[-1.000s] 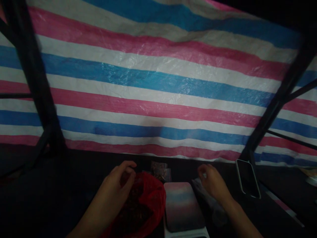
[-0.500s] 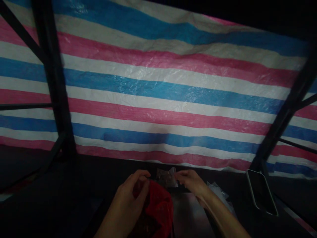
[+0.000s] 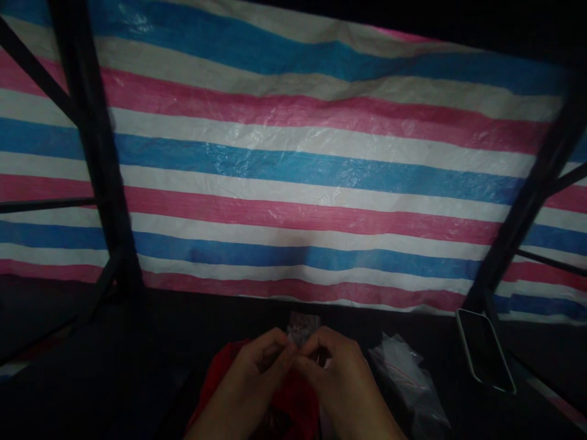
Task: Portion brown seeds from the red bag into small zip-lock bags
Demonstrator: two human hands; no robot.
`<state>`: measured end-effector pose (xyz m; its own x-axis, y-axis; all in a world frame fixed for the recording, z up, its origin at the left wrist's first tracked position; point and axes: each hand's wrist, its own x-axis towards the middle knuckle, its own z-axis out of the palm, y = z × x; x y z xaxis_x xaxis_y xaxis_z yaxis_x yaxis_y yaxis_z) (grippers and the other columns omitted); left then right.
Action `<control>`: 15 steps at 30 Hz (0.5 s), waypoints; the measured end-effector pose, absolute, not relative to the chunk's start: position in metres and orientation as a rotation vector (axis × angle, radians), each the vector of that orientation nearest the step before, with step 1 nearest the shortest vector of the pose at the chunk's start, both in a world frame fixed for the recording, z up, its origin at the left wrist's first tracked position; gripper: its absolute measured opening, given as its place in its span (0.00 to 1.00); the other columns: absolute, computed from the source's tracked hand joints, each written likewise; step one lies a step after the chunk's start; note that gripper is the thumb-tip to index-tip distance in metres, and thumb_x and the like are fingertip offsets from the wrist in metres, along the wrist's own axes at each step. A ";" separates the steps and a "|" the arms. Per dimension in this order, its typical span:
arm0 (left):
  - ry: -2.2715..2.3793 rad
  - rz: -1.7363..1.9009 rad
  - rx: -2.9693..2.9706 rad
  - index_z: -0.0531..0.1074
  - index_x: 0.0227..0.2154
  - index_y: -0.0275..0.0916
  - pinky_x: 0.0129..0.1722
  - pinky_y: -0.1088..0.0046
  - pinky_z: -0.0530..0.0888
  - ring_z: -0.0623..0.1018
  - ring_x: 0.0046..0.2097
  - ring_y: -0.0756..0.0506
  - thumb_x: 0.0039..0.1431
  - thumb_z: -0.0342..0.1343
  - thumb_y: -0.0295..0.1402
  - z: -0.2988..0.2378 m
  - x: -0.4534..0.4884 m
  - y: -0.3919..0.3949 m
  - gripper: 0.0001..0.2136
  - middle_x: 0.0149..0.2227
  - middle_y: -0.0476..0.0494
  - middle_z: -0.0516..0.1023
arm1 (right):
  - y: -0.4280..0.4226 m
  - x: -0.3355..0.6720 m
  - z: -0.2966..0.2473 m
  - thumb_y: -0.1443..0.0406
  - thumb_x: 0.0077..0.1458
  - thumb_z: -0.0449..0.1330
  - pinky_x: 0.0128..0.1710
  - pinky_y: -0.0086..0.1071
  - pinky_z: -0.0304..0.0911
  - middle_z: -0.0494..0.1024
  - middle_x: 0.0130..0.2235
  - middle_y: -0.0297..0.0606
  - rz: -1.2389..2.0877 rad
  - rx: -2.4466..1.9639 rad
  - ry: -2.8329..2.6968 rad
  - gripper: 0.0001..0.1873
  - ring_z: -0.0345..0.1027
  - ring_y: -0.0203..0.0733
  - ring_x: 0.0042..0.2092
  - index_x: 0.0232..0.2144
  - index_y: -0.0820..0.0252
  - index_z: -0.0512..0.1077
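Note:
My left hand [image 3: 250,382] and my right hand [image 3: 342,382] meet at the bottom centre, fingertips pinched together on a small clear plastic bag [image 3: 302,326] with dark bits inside. Both hands hover over a red plastic bag [image 3: 298,403] holding dark contents. The scene is dim, and the small bag's lower part is hidden behind my fingers.
A pile of clear zip bags [image 3: 408,379] lies to the right of my hands. A phone [image 3: 485,357] leans at the far right against a black frame post [image 3: 523,220]. Another black post [image 3: 98,177] stands at left. A pink, white and blue striped tarp [image 3: 293,171] fills the background.
My right hand came from the right to the small clear bag, then both hands closed on it together above the red bag. The flat scale-like pad is now hidden.

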<state>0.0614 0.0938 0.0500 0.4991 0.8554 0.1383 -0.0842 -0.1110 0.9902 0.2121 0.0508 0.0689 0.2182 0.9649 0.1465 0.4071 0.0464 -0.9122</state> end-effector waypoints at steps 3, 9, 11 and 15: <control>0.717 0.934 1.529 0.71 0.27 0.42 0.34 0.74 0.68 0.63 0.28 0.50 0.62 0.60 0.56 0.049 0.059 0.094 0.21 0.25 0.57 0.65 | 0.051 0.215 0.063 0.74 0.51 0.64 0.29 0.27 0.59 0.77 0.26 0.30 0.860 -1.506 -1.289 0.09 0.70 0.38 0.30 0.23 0.58 0.76; 0.727 0.850 1.643 0.73 0.33 0.43 0.40 0.72 0.72 0.72 0.36 0.46 0.66 0.58 0.49 0.052 0.055 0.093 0.14 0.33 0.52 0.75 | 0.052 0.209 0.050 0.72 0.55 0.58 0.31 0.29 0.58 0.73 0.27 0.30 0.822 -1.427 -1.318 0.09 0.67 0.39 0.32 0.25 0.56 0.70; 0.750 0.801 1.696 0.74 0.34 0.43 0.40 0.72 0.72 0.74 0.37 0.46 0.68 0.55 0.47 0.054 0.052 0.092 0.14 0.34 0.51 0.77 | 0.051 0.205 0.048 0.73 0.54 0.57 0.32 0.30 0.58 0.71 0.27 0.30 0.749 -1.460 -1.335 0.10 0.67 0.40 0.32 0.24 0.55 0.68; 0.815 0.786 1.783 0.74 0.32 0.42 0.36 0.73 0.71 0.76 0.35 0.46 0.65 0.56 0.43 0.058 0.050 0.092 0.11 0.32 0.50 0.79 | 0.049 0.199 0.045 0.73 0.52 0.56 0.33 0.32 0.58 0.75 0.29 0.32 0.589 -1.464 -1.386 0.09 0.70 0.44 0.33 0.24 0.53 0.67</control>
